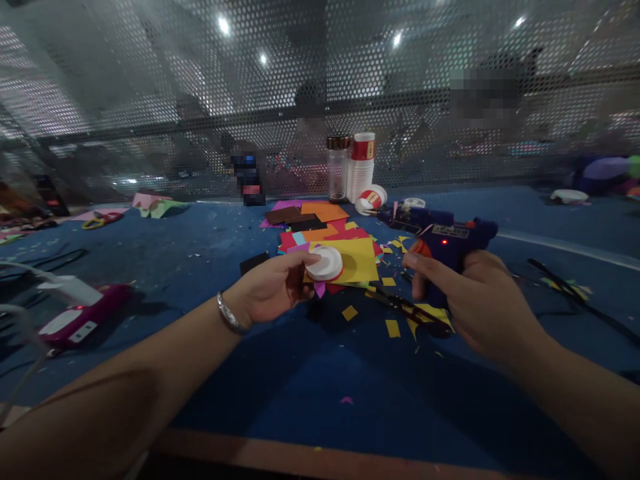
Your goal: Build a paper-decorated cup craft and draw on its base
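Observation:
My left hand (280, 287), with a silver bracelet at its wrist, is closed on a white paper cup (325, 264), its round end towards me and a bit of red at its edge. A small purple paper piece (320, 289) shows just below the cup. In my right hand (475, 300) is a dark blue glue gun (450, 235), its red light lit and its nozzle pointing left. My index finger lies at the orange trigger (423, 249). Behind the cup lies yellow paper (363, 260) on a pile of coloured sheets. Scissors (410, 312) lie below the glue gun.
A stack of paper cups (361, 167) stands beside a glass bottle (338, 170) at the back, with a tipped cup (373, 199) in front. A purple power strip (90, 317) with cables sits at left. Yellow scraps (393, 328) are scattered on the blue table (280, 387).

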A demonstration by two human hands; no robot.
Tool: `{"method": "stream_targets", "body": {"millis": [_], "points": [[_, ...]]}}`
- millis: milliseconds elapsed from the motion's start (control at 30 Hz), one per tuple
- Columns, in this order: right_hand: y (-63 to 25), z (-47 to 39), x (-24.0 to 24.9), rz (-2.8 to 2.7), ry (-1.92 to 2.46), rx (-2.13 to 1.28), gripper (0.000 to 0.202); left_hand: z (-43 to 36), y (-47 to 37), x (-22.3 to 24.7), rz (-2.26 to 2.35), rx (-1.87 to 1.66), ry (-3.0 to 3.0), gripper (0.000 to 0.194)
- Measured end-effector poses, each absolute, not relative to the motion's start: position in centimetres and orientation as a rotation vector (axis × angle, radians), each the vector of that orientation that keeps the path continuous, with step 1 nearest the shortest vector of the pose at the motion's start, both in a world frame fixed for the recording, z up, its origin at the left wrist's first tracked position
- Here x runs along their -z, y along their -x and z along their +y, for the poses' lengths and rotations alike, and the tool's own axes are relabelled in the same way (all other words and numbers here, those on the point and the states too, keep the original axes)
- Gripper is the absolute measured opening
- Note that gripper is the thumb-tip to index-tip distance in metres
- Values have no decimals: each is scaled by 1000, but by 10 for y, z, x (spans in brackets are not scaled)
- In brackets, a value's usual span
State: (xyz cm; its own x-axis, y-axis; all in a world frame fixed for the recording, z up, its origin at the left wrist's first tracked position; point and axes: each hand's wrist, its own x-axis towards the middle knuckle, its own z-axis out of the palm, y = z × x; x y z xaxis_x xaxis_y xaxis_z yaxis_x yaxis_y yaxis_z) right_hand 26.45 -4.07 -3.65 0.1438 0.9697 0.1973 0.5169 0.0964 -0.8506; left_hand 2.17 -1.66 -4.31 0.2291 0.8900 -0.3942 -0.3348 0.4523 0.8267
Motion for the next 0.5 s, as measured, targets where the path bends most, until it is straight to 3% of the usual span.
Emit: {"method": "stream_targets", "body": {"millis": [233, 500], "points": [[-266, -45, 35, -1667, 1542, -496, 50, -10, -12, 44, 980, -918, -705, 10], [-265, -48, 44, -1753, 1403, -641, 44, -13, -16, 33, 1080, -947, -664, 9]]}}
